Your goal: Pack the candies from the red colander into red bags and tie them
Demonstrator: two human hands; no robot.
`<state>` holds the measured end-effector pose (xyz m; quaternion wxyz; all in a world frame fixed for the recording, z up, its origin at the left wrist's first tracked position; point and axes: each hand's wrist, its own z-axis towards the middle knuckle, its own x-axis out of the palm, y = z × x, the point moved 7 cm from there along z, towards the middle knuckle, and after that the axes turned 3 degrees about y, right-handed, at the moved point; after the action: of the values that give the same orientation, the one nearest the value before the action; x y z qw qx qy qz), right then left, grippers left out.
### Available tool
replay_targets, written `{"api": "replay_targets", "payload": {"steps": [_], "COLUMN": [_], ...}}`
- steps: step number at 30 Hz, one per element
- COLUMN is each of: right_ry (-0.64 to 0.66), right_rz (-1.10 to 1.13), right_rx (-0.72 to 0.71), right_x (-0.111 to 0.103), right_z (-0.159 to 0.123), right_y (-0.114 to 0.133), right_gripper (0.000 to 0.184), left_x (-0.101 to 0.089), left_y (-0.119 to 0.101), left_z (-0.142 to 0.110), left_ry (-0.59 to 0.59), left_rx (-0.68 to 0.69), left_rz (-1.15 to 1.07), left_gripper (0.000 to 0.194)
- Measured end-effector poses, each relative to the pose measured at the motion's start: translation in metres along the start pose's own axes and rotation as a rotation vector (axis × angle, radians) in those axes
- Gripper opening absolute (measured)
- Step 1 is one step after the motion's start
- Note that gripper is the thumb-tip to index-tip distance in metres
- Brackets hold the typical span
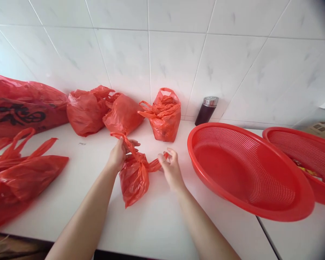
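Observation:
A small red plastic bag [135,180] rests on the white table in front of me, its neck twisted into a knot. My left hand [119,153] is closed around one handle of it, on the upper left. The other handle stretches to the right, pinched between thumb and fingers of my right hand [172,168]. Just behind stands a red bag with crumpled red bags [165,115] in it. To its left, two full red bags [86,112] lean against each other by the tiled wall; what they contain is hidden.
A big red perforated basket [224,169] stands on the right, with a second red basket [306,151] behind it holding a colourful packet. A dark flask [206,111] with a silver lid stands by the wall. Large red bags [24,180] fill the left side of the white table [157,227].

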<state>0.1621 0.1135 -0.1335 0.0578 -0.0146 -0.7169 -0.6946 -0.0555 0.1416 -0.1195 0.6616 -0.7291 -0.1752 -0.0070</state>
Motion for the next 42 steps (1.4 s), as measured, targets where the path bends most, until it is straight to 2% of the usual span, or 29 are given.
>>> {"api": "replay_targets", "payload": {"steps": [2, 3, 5, 7, 9, 11, 13, 14, 15, 17, 18, 20, 22, 25, 28, 30, 32, 34, 36, 39, 42], "right_ry": [0.123, 0.193, 0.298, 0.319, 0.27, 0.209, 0.163, 0.145, 0.129, 0.099, 0.09, 0.075, 0.048, -0.073, -0.148, -0.049, 0.167, 0.368, 0.435, 0.371, 0.366], "right_rz": [-0.205, -0.304, -0.474, -0.569, -0.571, -0.511, -0.431, -0.392, -0.357, -0.313, -0.302, -0.284, -0.276, -0.299, -0.315, -0.305, -0.262, -0.183, -0.106, -0.054, -0.069], "right_rx": [-0.028, -0.076, -0.166, -0.214, -0.254, -0.305, -0.349, -0.363, -0.37, -0.367, -0.365, -0.378, -0.414, -0.514, -0.514, -0.369, -0.181, -0.07, -0.077, -0.151, -0.174], "right_x": [0.013, 0.02, 0.03, 0.032, 0.026, 0.019, 0.013, 0.011, 0.008, 0.004, 0.002, -0.001, -0.004, -0.013, -0.018, -0.011, 0.005, 0.022, 0.029, 0.026, 0.027], "right_z": [-0.006, -0.01, -0.016, -0.016, -0.012, -0.009, -0.009, -0.009, -0.009, -0.009, -0.009, -0.007, -0.006, -0.007, -0.008, -0.004, -0.003, -0.007, -0.009, -0.009, -0.009], "right_y": [-0.005, -0.006, -0.007, -0.007, -0.002, 0.007, 0.017, 0.021, 0.025, 0.028, 0.029, 0.03, 0.033, 0.041, 0.04, 0.027, 0.008, -0.004, -0.003, 0.005, 0.008], "right_gripper": [0.077, 0.072, 0.041, 0.015, 0.018, 0.022, 0.024, 0.024, 0.023, 0.02, 0.018, 0.015, 0.015, 0.018, 0.028, 0.043, 0.054, 0.048, 0.033, 0.019, 0.013], "left_x": [0.006, 0.008, 0.008, 0.006, 0.004, 0.013, 0.039, 0.058, 0.077, 0.106, 0.109, 0.095, 0.074, 0.052, 0.038, 0.029, 0.023, 0.019, 0.012, -0.004, -0.017], "left_y": [0.0, -0.002, -0.015, -0.039, -0.075, -0.111, -0.129, -0.127, -0.115, -0.071, -0.049, -0.018, -0.004, -0.004, -0.016, -0.021, -0.021, -0.02, -0.019, -0.018, -0.018], "left_z": [-0.006, -0.007, -0.007, -0.005, -0.008, -0.023, -0.048, -0.06, -0.071, -0.087, -0.09, -0.084, -0.072, -0.064, -0.067, -0.073, -0.081, -0.088, -0.093, -0.096, -0.098], "left_ry": [-0.032, -0.036, -0.044, -0.087, -0.164, -0.21, -0.135, -0.029, 0.121, 0.46, 0.543, 0.511, 0.411, 0.372, 0.323, 0.274, 0.257, 0.283, 0.33, 0.37, 0.344], "left_rx": [-0.002, 0.001, 0.044, 0.123, 0.305, 0.552, 0.793, 0.861, 0.88, 0.815, 0.75, 0.594, 0.462, 0.358, 0.248, 0.113, -0.018, -0.079, -0.091, -0.07, -0.003], "left_rz": [0.048, 0.07, 0.121, 0.157, 0.199, 0.255, 0.422, 0.552, 0.715, 1.04, 1.15, 1.261, 1.278, 1.271, 1.193, 1.028, 0.797, 0.603, 0.535, 0.739, 1.033], "left_gripper": [0.051, 0.051, 0.044, 0.028, 0.031, 0.04, 0.04, 0.038, 0.036, 0.039, 0.045, 0.053, 0.045, 0.025, 0.027, 0.032, 0.035, 0.034, 0.032, 0.028, 0.023]}}
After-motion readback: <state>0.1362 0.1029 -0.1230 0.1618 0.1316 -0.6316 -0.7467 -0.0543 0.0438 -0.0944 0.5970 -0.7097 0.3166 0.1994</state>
